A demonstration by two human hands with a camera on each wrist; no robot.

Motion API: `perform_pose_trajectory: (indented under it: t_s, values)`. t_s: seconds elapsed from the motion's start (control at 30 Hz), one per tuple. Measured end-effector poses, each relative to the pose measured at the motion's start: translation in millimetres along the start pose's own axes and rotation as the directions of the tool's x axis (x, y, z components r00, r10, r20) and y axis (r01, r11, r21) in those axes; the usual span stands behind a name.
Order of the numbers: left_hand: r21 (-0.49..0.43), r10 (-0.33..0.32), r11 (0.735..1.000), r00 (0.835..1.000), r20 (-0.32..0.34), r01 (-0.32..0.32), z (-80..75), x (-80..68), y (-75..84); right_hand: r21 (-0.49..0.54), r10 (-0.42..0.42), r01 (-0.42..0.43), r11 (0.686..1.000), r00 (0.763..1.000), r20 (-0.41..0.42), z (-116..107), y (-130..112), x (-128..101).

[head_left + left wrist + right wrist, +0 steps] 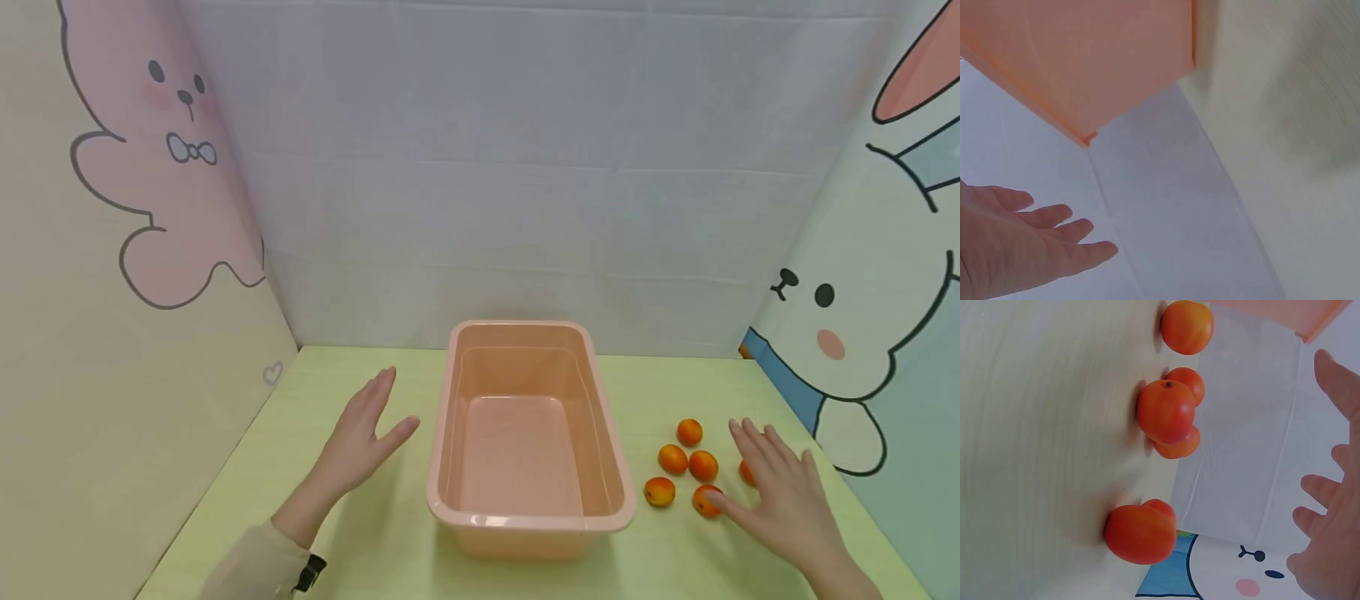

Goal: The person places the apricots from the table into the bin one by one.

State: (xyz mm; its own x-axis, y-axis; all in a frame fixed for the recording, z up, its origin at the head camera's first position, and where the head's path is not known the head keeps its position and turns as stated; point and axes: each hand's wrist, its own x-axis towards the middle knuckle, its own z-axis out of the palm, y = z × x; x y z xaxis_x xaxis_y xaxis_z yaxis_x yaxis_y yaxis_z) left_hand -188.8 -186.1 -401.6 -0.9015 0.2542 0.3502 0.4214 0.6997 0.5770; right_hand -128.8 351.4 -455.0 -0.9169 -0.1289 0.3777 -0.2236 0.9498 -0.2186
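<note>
six small oranges (pixel 673 459) sit in a loose cluster on the green table (pixel 390 542), right of the bin (pixel 525 500). right hand (pixel 783 496) hangs over that cluster, fingers straight and spread, holding nothing, thumb tip just at the nearest orange (pixel 706 501); touching or not, can't tell. left hand (pixel 360 442) hovers left of the bin, near its wall but apart, fingers straight, thumb out, nothing in it. bin stands upright mid-table.

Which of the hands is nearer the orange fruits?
Right. The right hand hovers over the orange fruits, thumb beside one; the left hand is across the pink tub.
</note>
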Motion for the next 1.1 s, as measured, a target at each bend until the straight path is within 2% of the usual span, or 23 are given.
perform_pose_trajectory:
  t_s: [0.17, 0.27, 0.33, 0.4, 0.43, 0.57, 0.63, 0.67, 0.73, 0.8, 0.97, 1.1]
  values:
    - [-0.159, -0.104, 0.981, 0.993, 0.057, 0.112, 2.5, 8.5, 3.7, 0.055, 0.082, -0.083, 0.995, 0.996, 0.033, 3, 10, -8]
    - [-0.245, -0.170, 0.950, 0.980, 0.106, 0.191, 3.7, 14.6, 5.3, 0.093, 0.122, -0.126, 0.988, 0.991, 0.048, 3, 17, -11]
    - [-0.318, -0.206, 0.917, 0.968, 0.143, 0.242, 4.6, 18.4, 6.0, 0.115, 0.129, -0.133, 0.984, 0.991, 0.034, 2, 23, -13]
    - [-0.405, -0.226, 0.869, 0.956, 0.188, 0.285, 5.7, 21.5, 5.9, 0.151, 0.125, -0.124, 0.981, 0.992, 0.007, 1, 29, -14]
    - [-0.455, -0.231, 0.836, 0.950, 0.212, 0.305, 6.6, 22.6, 5.8, 0.173, 0.123, -0.120, 0.977, 0.992, -0.003, 1, 31, -15]
    - [-0.631, -0.230, 0.675, 0.922, 0.312, 0.382, 9.2, 26.5, 6.8, 0.256, 0.146, -0.144, 0.956, 0.989, 0.014, -1, 39, -20]
    - [-0.665, -0.230, 0.622, 0.908, 0.350, 0.414, 10.3, 28.0, 7.0, 0.281, 0.169, -0.173, 0.944, 0.985, 0.041, -1, 42, -21]
    - [-0.670, -0.230, 0.607, 0.902, 0.366, 0.427, 10.6, 28.9, 7.1, 0.293, 0.181, -0.189, 0.937, 0.982, 0.056, 0, 44, -22]
    - [-0.674, -0.227, 0.585, 0.889, 0.397, 0.450, 10.8, 30.3, 6.7, 0.314, 0.195, -0.207, 0.926, 0.978, 0.072, 1, 47, -23]
    - [-0.671, -0.224, 0.575, 0.879, 0.421, 0.468, 10.5, 31.4, 6.8, 0.339, 0.203, -0.217, 0.916, 0.976, 0.078, 2, 51, -25]
    - [-0.660, -0.217, 0.567, 0.862, 0.458, 0.494, 10.2, 33.1, 8.1, 0.385, 0.230, -0.252, 0.888, 0.968, 0.104, 5, 60, -30]
    - [-0.653, -0.209, 0.564, 0.852, 0.480, 0.506, 12.0, 34.5, 9.7, 0.412, 0.279, -0.328, 0.850, 0.944, 0.176, 5, 64, -31]
